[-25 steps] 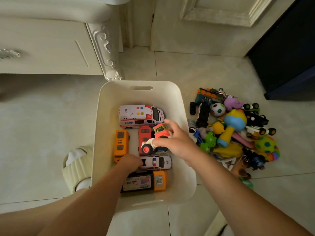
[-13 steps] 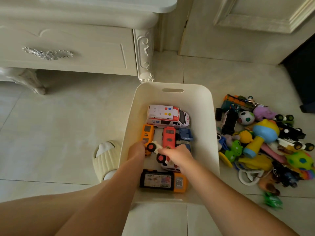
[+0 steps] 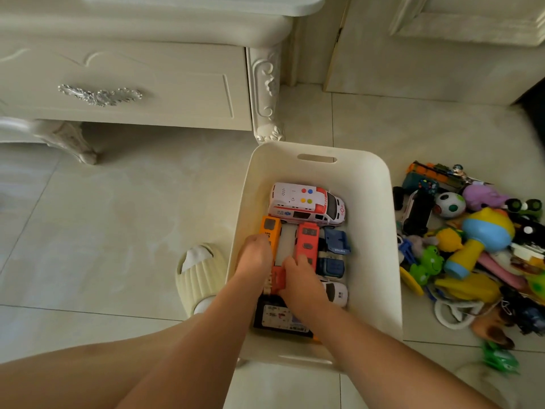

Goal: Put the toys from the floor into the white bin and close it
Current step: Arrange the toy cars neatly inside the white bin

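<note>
The white bin (image 3: 370, 231) stands open on the tiled floor. Inside lie a white ambulance (image 3: 306, 203), an orange bus (image 3: 269, 227), a red bus (image 3: 307, 240), a blue truck (image 3: 334, 252), a white police car (image 3: 337, 293) and a black boxed toy (image 3: 280, 318). Both my hands are down in the bin. My left hand (image 3: 255, 256) curls over the orange bus's near end. My right hand (image 3: 298, 280) grips a small red toy car (image 3: 278, 280) wedged between the two hands. A pile of toys (image 3: 472, 246) lies on the floor right of the bin.
A cream cabinet (image 3: 132, 84) with a carved leg (image 3: 267, 113) stands just behind the bin's left corner. My slippered foot (image 3: 197, 276) is against the bin's left side. A green toy (image 3: 500, 360) lies apart at the near right. A door (image 3: 442, 54) is behind.
My right hand has brought the small red car from the bin's middle down to the near left, beside my left hand. The view has swung left, which shifts the bin rightward in frame.
</note>
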